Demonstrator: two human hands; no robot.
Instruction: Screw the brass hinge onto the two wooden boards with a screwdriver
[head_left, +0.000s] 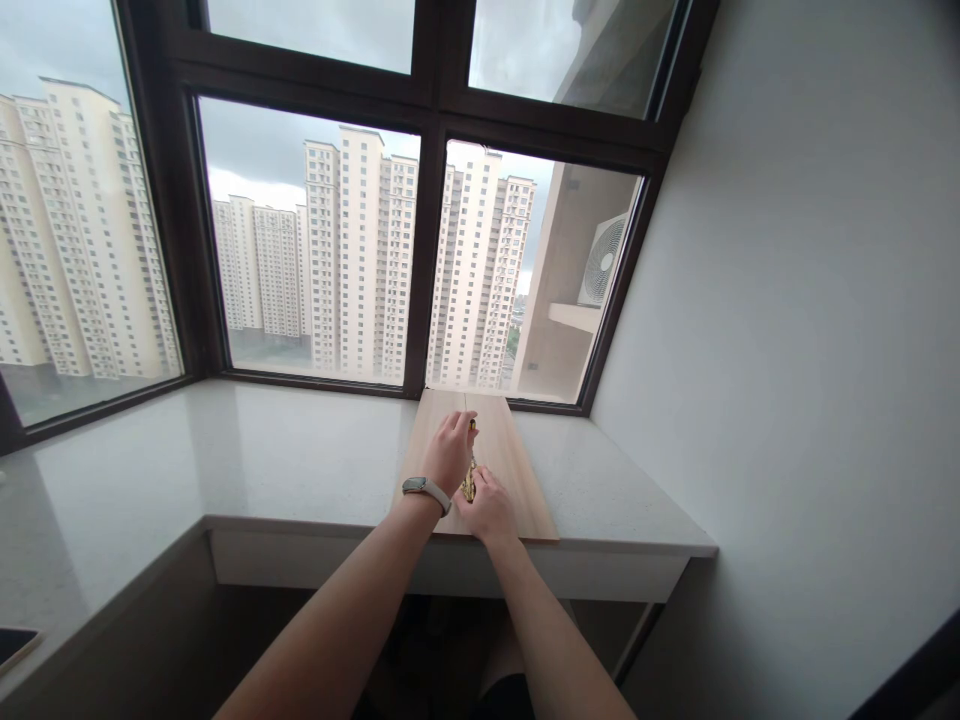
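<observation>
A light wooden board (pixel 525 500) lies on the white counter, its far end against the window frame. Over its middle, my left hand (pixel 450 445), with a grey-banded watch on the wrist, is closed round a small black and yellow piece (pixel 472 425). Nearer the front edge, my right hand (pixel 491 505) has its fingers closed on a gold-coloured, patterned object (pixel 469 487). Its shape is mostly hidden between the hands. A thin dark line runs along the board beyond my left fingers.
The white counter (pixel 300 460) extends left and bends toward me. Dark-framed windows (pixel 431 250) rise behind it, and a plain wall (pixel 787 350) stands at the right. A dark flat object (pixel 15 645) lies at the far left edge.
</observation>
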